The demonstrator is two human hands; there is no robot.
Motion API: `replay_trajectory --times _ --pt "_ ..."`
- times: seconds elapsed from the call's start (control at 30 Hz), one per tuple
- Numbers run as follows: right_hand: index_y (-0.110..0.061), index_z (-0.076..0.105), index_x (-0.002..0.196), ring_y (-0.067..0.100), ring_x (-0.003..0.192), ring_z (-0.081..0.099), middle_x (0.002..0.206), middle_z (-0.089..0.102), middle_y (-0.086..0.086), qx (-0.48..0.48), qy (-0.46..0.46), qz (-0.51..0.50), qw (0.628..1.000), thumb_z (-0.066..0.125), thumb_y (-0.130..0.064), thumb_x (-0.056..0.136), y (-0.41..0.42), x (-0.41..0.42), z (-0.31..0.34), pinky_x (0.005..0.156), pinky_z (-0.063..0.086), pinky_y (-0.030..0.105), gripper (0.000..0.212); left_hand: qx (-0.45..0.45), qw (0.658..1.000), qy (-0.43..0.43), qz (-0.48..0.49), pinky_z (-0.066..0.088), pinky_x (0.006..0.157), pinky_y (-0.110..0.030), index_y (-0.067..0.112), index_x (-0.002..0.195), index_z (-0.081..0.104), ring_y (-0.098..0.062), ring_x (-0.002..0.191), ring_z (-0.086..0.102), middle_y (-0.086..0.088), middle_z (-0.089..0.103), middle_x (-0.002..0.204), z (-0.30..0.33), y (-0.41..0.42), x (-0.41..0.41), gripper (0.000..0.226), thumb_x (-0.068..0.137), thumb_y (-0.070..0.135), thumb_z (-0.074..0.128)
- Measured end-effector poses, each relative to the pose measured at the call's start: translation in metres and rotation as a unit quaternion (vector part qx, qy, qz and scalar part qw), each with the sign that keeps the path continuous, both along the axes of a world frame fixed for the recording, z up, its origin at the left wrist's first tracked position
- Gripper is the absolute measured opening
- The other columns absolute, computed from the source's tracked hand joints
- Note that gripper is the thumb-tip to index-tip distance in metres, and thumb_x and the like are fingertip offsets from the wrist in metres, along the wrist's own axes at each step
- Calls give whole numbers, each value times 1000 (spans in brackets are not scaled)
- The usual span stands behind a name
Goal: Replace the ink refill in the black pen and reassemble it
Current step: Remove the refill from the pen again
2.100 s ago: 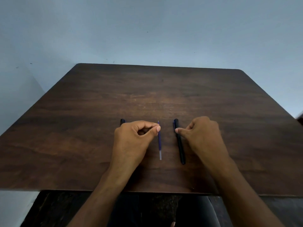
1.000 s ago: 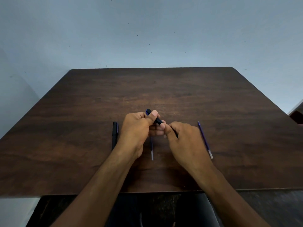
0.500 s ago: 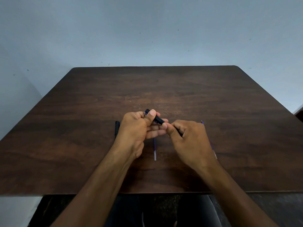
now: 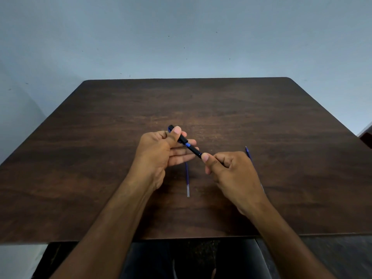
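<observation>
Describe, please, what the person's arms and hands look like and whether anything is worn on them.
Both forearms are bare up to the frame's edge: no sleeves show. The left hand and right hand carry no gloves, and no rings, watch or bracelets show on the visible fingers and wrists. The nails look short and unpainted. No markings show.

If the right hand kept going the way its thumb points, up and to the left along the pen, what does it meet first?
Probably the left hand: the right hand holds the near end of the black pen, and the left grips its far end. Depth is unclear from one view.
</observation>
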State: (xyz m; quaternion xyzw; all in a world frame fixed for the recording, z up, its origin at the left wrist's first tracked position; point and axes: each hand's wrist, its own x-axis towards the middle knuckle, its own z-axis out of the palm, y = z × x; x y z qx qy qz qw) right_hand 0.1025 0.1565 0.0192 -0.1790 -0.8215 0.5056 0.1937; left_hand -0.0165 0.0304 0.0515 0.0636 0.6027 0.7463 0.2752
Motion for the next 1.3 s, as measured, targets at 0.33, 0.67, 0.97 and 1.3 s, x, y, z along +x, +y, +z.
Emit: replay_trajectory --times 0.33,0.67,0.97,1.3 --pt "-19 73 65 7 38 30 44 38 -4 -59 14 -60 996 59 -35 99 21 5 2 45 26 26 40 -208 965 160 -31 56 56 -23 7 88 76 -12 56 63 -5 73 68 -13 17 -15 15 85 21 76" --pt "-15 74 67 5 38 32 42 41 -9 -123 11 -96 988 55 -26 100 32 12 2 42 26 21 40 -380 888 245 -79 43 36 -14 20 81 66 -3 37 60 0 70 62 -14 63 -11 26 71 32 87" --pt "-15 74 66 7 39 33 42 41 -10 -130 -1 -99 987 56 -26 99 33 11 0 44 27 23 39 -444 856 242 -106 60 71 -33 19 87 66 -15 72 69 -3 70 78 -17 77 -18 32 69 38 86" --pt "-22 75 65 10 42 33 46 40 -5 -133 4 -92 987 58 -28 99 30 12 0 47 27 25 39 -482 835 230 -137 60 84 -39 25 70 62 -18 82 71 2 69 72 -14 77 -25 30 68 44 85"
